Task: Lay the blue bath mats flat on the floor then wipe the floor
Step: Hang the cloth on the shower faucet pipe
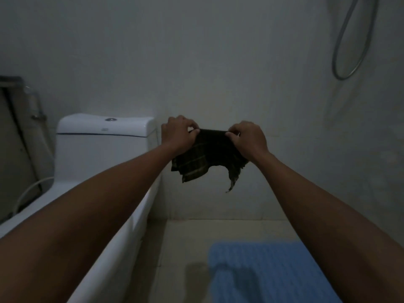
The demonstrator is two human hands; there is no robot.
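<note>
Both arms reach out toward the far wall. The left hand [178, 133] and right hand [248, 138] each pinch a top corner of a dark plaid rag [207, 156], stretching its upper edge so it hangs open, probably readying it for wiping. A blue bath mat [262, 272] already lies flat on the floor [185, 248], near right, beside the toilet [105, 145].

My feed is dim and grey, grainy and soft throughout. A faint shadow falls across the near-left corner of the blue bath mat [269, 272]. Wide-angle bending curves the edges.
</note>
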